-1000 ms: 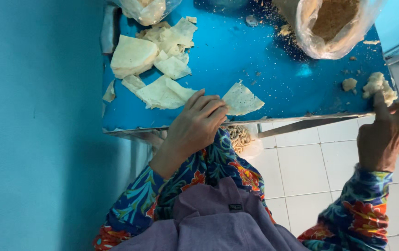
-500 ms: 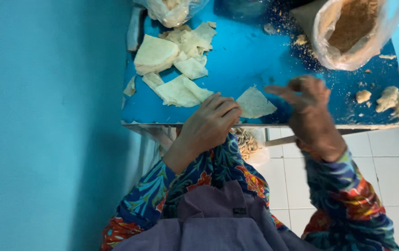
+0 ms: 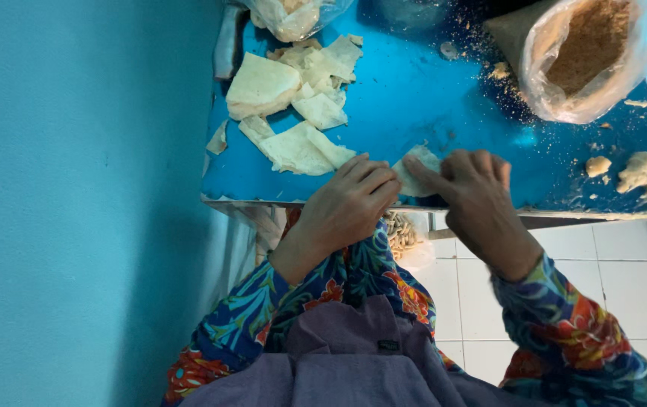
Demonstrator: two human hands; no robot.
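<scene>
A thin pale dough sheet (image 3: 417, 167) lies at the near edge of the blue table (image 3: 429, 105). My left hand (image 3: 346, 203) rests with curled fingers on the sheet's left side. My right hand (image 3: 474, 200) covers its right side, the forefinger pressed across the sheet. Both hands meet over it. Whether anything lies inside the sheet is hidden by the fingers.
A pile of cut dough sheets (image 3: 293, 98) lies at the table's left. A clear bag of brown crumbs (image 3: 587, 53) stands at the back right, crumbs spilled around it. Pale filling lumps (image 3: 640, 173) sit far right. A blue wall is at left, white floor tiles below.
My right hand came back from the filling lumps at the far right to the dough sheet and now presses on it. My left hand stayed at the sheet.
</scene>
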